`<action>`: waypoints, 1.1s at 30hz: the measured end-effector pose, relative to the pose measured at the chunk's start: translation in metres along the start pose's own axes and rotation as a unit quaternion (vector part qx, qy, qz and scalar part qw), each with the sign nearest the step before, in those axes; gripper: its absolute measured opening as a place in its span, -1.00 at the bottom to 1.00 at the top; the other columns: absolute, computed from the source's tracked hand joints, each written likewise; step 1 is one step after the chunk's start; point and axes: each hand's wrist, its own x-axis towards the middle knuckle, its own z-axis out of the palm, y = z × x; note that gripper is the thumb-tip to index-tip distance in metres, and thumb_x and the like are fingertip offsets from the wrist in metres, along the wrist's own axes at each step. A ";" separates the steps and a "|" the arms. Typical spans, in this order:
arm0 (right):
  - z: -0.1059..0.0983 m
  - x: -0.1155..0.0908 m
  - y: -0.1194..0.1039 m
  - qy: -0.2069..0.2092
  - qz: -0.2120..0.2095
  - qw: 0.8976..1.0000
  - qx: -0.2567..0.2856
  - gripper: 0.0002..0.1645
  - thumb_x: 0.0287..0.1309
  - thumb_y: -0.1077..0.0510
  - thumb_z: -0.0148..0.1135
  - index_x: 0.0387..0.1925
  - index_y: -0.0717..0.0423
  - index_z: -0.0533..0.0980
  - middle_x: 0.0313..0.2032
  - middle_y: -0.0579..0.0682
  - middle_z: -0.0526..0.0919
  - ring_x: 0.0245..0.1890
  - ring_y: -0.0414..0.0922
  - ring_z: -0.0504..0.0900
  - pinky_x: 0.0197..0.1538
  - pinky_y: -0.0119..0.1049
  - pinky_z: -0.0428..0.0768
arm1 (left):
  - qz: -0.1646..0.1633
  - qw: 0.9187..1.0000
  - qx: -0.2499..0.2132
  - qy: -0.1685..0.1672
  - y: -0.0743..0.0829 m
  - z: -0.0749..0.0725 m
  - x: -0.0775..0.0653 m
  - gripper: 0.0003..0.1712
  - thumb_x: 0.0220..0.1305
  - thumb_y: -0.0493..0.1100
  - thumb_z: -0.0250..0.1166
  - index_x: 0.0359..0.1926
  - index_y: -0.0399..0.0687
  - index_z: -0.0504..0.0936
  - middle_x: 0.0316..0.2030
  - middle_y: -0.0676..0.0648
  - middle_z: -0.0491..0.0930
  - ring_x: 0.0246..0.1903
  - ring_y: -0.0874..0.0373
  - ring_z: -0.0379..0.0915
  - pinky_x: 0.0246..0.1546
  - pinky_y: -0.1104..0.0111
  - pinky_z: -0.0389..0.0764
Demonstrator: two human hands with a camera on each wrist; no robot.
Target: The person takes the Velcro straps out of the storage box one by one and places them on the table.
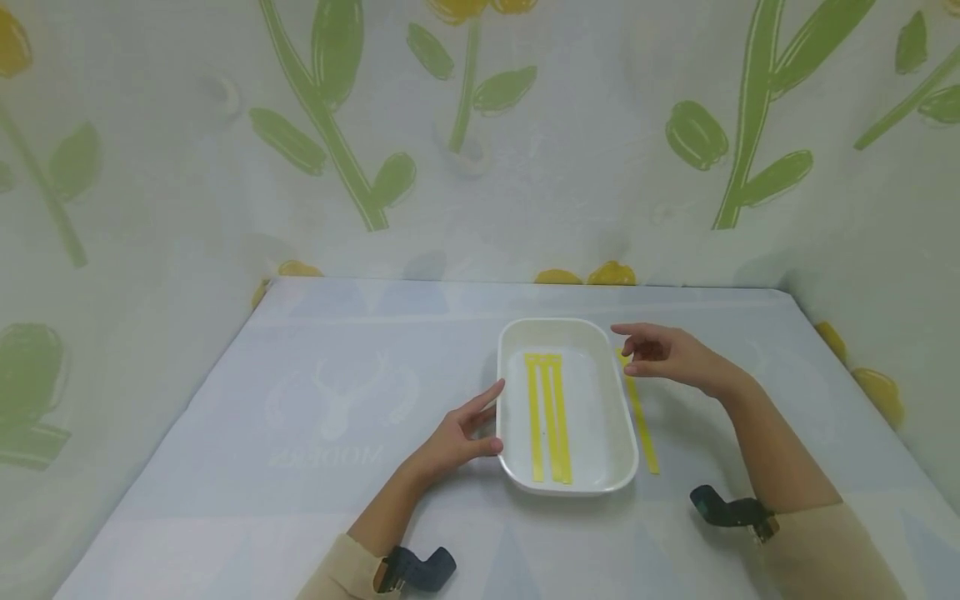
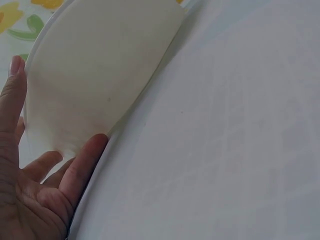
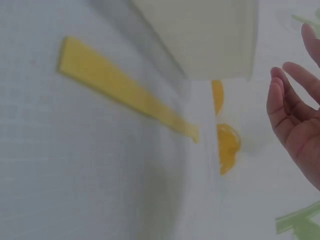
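A white rectangular tray [image 1: 600,417] with rounded corners stands on the table. Three flat yellow strips [image 1: 536,425] lie side by side lengthwise inside it, left of its middle. My left hand [image 1: 457,437] touches the tray's left side with spread fingers; in the left wrist view the fingertips lie against the tray's outer wall [image 2: 105,65]. Just off the tray's right side, one more yellow strip [image 1: 643,429] lies on the table. Over that strip's far end hovers my right hand [image 1: 671,357], fingers loosely bent and nothing in them. The right wrist view shows this strip [image 3: 115,80] lying flat beside the tray.
The pale table [image 1: 337,483] has a faint printed deer pattern. Behind and beside it hangs a light backdrop [image 1: 562,200] with green stems and yellow flowers. Dark wrist-worn devices [image 1: 423,571] sit at both sleeves.
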 end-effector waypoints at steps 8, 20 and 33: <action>-0.007 0.008 -0.013 -0.067 -0.013 0.998 0.013 -0.27 0.13 0.17 0.30 0.32 0.19 0.28 -0.07 0.20 0.52 -0.13 -0.10 0.55 -0.09 -0.34 0.59 | 0.002 1.000 -0.012 0.007 0.001 0.000 0.001 0.07 -0.05 0.08 0.47 0.44 0.02 0.14 0.46 0.07 0.01 0.39 -0.06 0.04 0.21 0.24 0.37; -0.010 0.037 -0.043 -0.108 -0.032 0.993 0.016 -0.19 0.02 0.14 0.40 0.32 0.11 0.30 -0.09 0.16 0.52 -0.13 -0.06 0.56 -0.06 -0.32 0.59 | 0.012 1.000 -0.022 0.004 -0.001 0.001 0.002 0.19 -0.18 0.23 0.44 0.44 -0.06 0.10 0.47 -0.01 -0.02 0.41 -0.13 -0.02 0.08 0.32 0.50; 0.004 0.078 -0.053 -0.149 0.016 0.989 0.009 -0.25 0.08 0.15 0.35 0.30 0.16 0.31 0.00 0.27 0.53 -0.02 -0.01 0.53 0.10 -0.12 0.50 | 0.016 0.999 -0.038 0.002 0.000 0.002 0.001 0.19 -0.19 0.24 0.44 0.44 -0.07 0.12 0.46 -0.02 0.01 0.40 -0.15 0.00 0.08 0.32 0.50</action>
